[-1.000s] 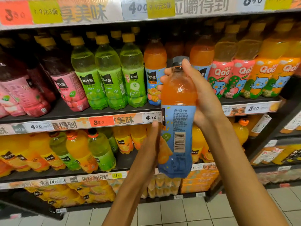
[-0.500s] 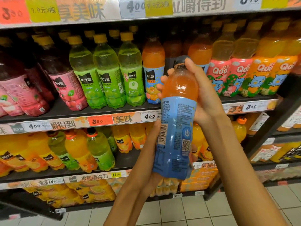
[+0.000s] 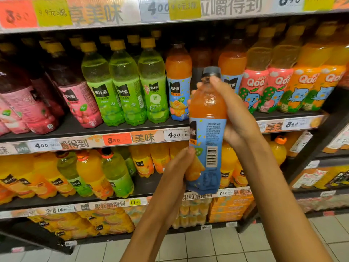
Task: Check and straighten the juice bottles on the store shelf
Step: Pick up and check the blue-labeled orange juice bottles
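An orange juice bottle (image 3: 206, 118) with a blue label and a dark cap is held upright in front of the shelf, its barcode side facing me. My right hand (image 3: 234, 114) grips its neck and shoulder from the right. My left hand (image 3: 179, 167) holds its lower part from the left, fingers behind the bottle. On the middle shelf (image 3: 120, 129) behind it is a gap between two matching orange bottles (image 3: 178, 82), with green bottles (image 3: 122, 87) to the left.
Pink juice bottles (image 3: 75, 99) stand at the shelf's left, Qoo bottles (image 3: 283, 80) at its right. Larger orange and green bottles (image 3: 90, 173) fill the shelf below. Boxed packs (image 3: 230, 207) sit lowest. A tiled floor (image 3: 226, 248) lies underneath.
The bottle has been turned about its axis between my hands; the barcode now shows on the right of the label. My hands have stayed in nearly the same place.
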{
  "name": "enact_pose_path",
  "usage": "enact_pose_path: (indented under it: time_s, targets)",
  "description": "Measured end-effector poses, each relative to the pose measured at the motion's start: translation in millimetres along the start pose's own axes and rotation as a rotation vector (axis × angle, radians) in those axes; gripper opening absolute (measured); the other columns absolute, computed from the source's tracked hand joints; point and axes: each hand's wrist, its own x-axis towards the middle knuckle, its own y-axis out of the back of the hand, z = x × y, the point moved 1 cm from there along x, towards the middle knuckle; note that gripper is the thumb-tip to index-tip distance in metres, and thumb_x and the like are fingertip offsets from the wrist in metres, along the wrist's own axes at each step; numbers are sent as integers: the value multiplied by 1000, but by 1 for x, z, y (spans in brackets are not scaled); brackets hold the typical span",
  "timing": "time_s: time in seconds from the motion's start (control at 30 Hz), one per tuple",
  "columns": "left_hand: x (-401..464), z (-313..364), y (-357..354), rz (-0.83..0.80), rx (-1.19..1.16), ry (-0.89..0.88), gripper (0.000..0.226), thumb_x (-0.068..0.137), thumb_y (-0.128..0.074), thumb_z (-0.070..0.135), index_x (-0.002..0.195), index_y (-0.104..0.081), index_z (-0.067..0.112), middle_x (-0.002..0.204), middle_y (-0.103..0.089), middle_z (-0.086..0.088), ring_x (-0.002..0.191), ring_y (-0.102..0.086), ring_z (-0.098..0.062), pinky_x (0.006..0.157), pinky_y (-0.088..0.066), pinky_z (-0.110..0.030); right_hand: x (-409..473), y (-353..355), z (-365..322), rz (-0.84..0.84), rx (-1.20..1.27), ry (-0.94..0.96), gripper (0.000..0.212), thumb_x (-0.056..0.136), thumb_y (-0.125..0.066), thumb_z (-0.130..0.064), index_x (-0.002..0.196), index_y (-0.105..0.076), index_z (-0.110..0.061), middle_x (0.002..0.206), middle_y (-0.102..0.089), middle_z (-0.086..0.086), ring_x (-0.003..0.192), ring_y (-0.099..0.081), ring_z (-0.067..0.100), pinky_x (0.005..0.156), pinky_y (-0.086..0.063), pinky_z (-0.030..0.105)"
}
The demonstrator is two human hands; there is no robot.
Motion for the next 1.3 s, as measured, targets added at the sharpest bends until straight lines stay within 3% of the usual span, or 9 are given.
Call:
enact_pose_path:
  time_s: [0.07,0.2,0.3,0.47,0.57,0.8,0.9,1.07,1.3]
  targets:
    - [1,1,3,-93,-14,-14,38,90,-49,38,58,-64,25,72,-69,8,76,-68,-8,63,-52,-19,1,2,-2,0,89,-23,29,81,-63,-33,95,-68,-8,91,-70,10,89,-66,26,82,-55,38]
    - [1,1,5,-200,-38,29,39,94,-52,39,66,-64,15,78,-71,14,93,-68,-5,82,-52,-20,-1,4,-4,-132,226,-13,30,83,-56,-37,94,-65,-11,91,-67,5,83,-67,20,82,-52,37]
    - [0,2,2,-236,-26,-2,29,80,-55,51,66,-71,31,70,-68,19,77,-67,0,79,-51,-16,-3,4,-4,-217,250,-1,34,93,-46,-38,99,-64,-10,93,-69,4,88,-68,21,78,-55,38]
    - [3,-4,4,-71,17,-79,53,57,-74,68,91,-71,28,96,-74,3,91,-70,-16,74,-55,-26,-5,9,-8,-93,2,152,38,93,-44,-38,109,-64,-10,104,-70,8,106,-64,25,90,-54,40]
    - [4,-2,7,4,26,-135,69,58,-82,53,117,-63,23,106,-73,-1,96,-70,-19,73,-56,-25,-12,11,-11,-90,-135,281,26,96,-47,-29,108,-64,-14,99,-72,-2,98,-66,12,82,-52,25]
    - [8,1,13,62,124,-230,65,66,-80,14,124,-54,30,109,-71,5,92,-69,-14,65,-56,-26,-24,5,-9,-226,-161,413,26,81,-60,-20,104,-59,-8,99,-68,3,99,-65,23,83,-53,36]
    - [13,4,16,-57,177,-202,63,72,-77,18,127,-49,30,121,-66,7,109,-64,-14,79,-55,-25,-22,1,-14,-257,-175,430,22,80,-58,-18,100,-59,-8,95,-67,1,94,-63,23,83,-53,42]
    - [15,4,19,-202,209,-174,71,64,-74,54,124,-49,26,113,-68,17,103,-65,-3,79,-50,-16,-20,-2,-19,-359,-153,371,26,79,-56,-18,103,-59,-7,92,-69,0,89,-65,21,80,-52,36]
    - [10,-9,9,-52,148,-186,71,59,-73,66,114,-60,23,99,-73,8,88,-69,-8,71,-52,-18,-11,-2,-14,-131,-345,351,18,88,-58,-24,102,-63,-14,90,-72,-4,92,-69,16,78,-54,27]
